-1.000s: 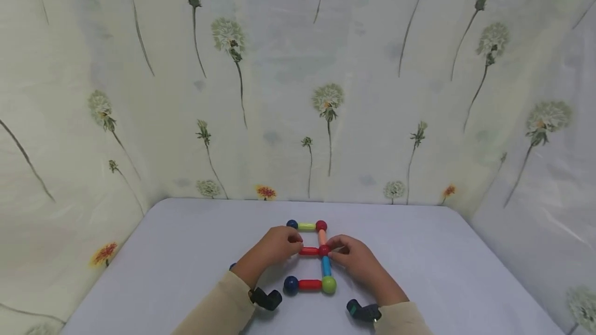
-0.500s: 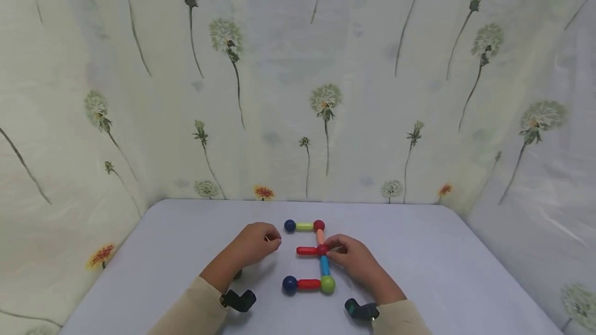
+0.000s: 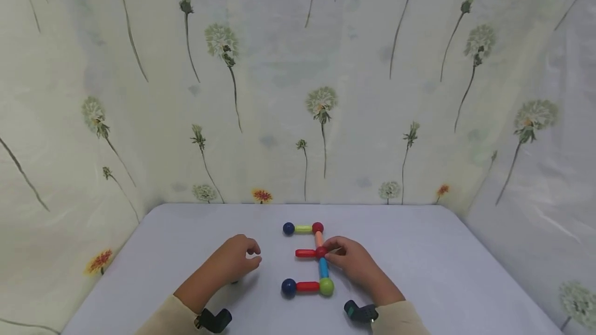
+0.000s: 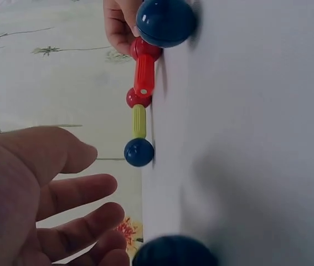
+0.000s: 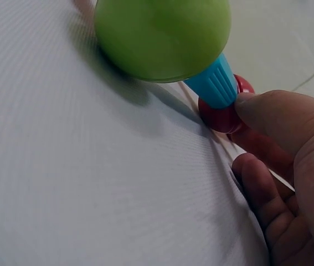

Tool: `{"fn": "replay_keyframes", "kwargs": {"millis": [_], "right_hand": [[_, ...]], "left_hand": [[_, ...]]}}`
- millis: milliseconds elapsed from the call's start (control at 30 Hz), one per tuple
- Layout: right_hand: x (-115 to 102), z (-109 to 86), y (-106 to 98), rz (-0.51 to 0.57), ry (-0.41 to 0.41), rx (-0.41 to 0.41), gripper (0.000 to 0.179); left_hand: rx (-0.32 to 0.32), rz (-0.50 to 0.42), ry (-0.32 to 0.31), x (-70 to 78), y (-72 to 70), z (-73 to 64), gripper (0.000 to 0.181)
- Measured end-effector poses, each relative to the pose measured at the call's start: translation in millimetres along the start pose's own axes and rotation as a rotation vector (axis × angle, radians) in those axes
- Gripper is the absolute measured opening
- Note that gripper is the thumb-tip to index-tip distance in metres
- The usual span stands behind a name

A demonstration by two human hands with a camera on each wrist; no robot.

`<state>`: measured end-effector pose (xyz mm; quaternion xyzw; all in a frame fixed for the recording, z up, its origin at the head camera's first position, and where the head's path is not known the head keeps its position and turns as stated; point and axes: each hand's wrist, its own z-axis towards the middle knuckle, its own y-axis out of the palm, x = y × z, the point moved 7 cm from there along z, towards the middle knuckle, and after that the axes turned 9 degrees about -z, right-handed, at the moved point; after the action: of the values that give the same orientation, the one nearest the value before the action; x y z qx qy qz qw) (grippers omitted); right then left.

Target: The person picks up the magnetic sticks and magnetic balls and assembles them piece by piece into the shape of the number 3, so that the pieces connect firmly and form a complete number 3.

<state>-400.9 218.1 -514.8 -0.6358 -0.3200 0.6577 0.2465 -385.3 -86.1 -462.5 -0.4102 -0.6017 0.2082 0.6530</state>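
My right hand (image 3: pixel 351 260) pinches the middle red ball (image 3: pixel 321 252) of a flat figure of magnetic rods and balls. From that ball a red rod (image 3: pixel 304 253) points left, its outer end bare. A peach rod (image 3: pixel 318 238) joins it to the far red ball (image 3: pixel 317 228); a blue rod (image 5: pixel 215 83) joins it to the green ball (image 5: pixel 165 36). My left hand (image 3: pixel 235 260) hovers left of the figure, fingers apart and loosely bent, holding nothing. A loose dark blue ball (image 4: pixel 174 254) lies below it, mostly hidden by the arm in the head view.
A yellow-green rod (image 3: pixel 303 229) and blue ball (image 3: pixel 288 228) form the figure's far arm. Its near arm is a red rod (image 3: pixel 308 286) with a blue ball (image 3: pixel 288 287). Everything lies on a white table (image 3: pixel 410 252) before a flowered curtain (image 3: pixel 270 81).
My left hand has let go of the middle red rod and drawn back to the left, its fingers spreading. My right hand has stayed on the middle red ball.
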Motion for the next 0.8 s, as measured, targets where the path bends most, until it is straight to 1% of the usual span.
{"fn": "replay_keyframes", "kwargs": {"millis": [200,333,433,567,700,800], "right_hand": [[-1,-1.0,-3,-0.009,0.003,0.013,0.021],[0,-2.6,-2,0.002,0.015,0.006,0.022],[0,-3.9,-1,0.019,0.022,-0.001,0.022],[-3,-5.2,0,0.03,0.009,-0.004,0.021],[-5,-5.7,0,0.016,0.006,0.003,0.022],[-5,-4.6,-1,0.009,0.012,0.007,0.022]], "left_hand": [[-0.022,0.023,0.014,-6.6,-5.0,-15.7,0.021],[-0.028,-0.002,0.015,-11.1,-7.9,-24.5,0.024],[-0.031,-0.007,0.024,-17.6,-9.2,-29.2,0.028],[-0.042,0.006,0.033,-28.3,-11.1,-31.9,0.033],[-0.068,0.007,0.02,-37.0,-13.9,-32.0,0.037],[-0.084,0.011,0.014,-40.8,-16.0,-33.1,0.041]]}}
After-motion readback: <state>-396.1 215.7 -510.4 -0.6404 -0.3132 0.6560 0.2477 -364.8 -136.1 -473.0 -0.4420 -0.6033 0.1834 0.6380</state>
